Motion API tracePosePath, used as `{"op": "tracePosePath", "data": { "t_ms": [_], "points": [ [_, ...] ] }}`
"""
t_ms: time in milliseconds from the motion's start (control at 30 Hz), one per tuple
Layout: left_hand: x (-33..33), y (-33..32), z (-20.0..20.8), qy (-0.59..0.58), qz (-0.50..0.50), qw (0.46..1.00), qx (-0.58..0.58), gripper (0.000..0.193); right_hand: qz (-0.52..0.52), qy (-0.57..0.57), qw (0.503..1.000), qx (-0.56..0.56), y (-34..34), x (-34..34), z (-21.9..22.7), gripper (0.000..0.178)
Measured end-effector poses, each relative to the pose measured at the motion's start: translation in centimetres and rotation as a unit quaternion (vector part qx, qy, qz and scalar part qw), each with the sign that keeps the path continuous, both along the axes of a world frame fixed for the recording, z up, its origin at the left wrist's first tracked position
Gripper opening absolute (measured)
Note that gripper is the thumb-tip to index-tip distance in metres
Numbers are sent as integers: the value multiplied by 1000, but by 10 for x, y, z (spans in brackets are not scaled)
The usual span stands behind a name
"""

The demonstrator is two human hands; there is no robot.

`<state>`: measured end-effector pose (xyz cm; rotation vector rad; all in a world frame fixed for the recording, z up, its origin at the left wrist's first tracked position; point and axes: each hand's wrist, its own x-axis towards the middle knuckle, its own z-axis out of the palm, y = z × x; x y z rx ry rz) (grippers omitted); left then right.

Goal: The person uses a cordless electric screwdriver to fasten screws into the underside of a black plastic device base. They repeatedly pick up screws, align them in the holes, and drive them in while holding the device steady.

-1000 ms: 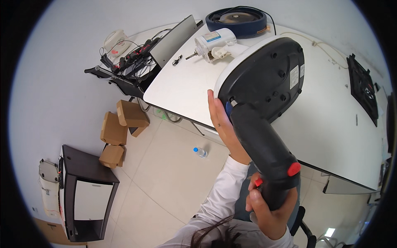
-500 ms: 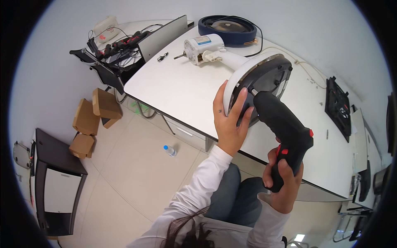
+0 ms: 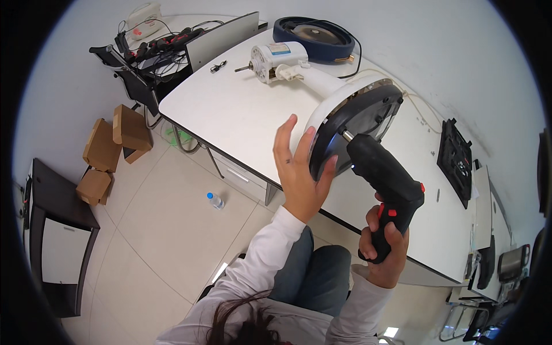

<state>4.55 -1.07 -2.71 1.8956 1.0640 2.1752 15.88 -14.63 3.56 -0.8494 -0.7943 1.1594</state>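
A fan stand lies on its side on the white table point(image 3: 230, 118), its round base point(image 3: 359, 112) tilted with the dark underside facing me. The white motor point(image 3: 279, 60) with a bare shaft is at the far end of the neck. My right hand point(image 3: 388, 244) grips the handle of a black cordless screwdriver point(image 3: 388, 172) with red buttons. Its bit end meets the dark underside of the base. My left hand point(image 3: 302, 178) is at the near left edge of the base, fingers spread, the thumb against the underside. Whether the other fingertips touch the rim is hard to tell.
A dark blue round part point(image 3: 313, 37) with a cable sits at the back. An open black tool case point(image 3: 457, 158) lies at the right, with small loose pieces beside it. Cardboard boxes point(image 3: 100, 146) and a bottle point(image 3: 215, 200) stand on the floor at left.
My left hand's fingers have loosened and spread away from the base's rim. The screwdriver stays against the underside in my right hand. The whole view has shifted slightly.
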Motion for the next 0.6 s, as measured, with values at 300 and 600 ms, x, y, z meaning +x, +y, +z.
{"op": "tracePosePath", "data": {
  "t_ms": [300, 600],
  "points": [
    [-5, -25, 24, 75, 107, 990, -55, 47, -7, -10, 1000, 10, 1, -4, -1, 49],
    [2, -51, 37, 68, 124, 977, -160, 46, -17, -27, 999, 2, -1, -10, 3, 48]
  ]
}}
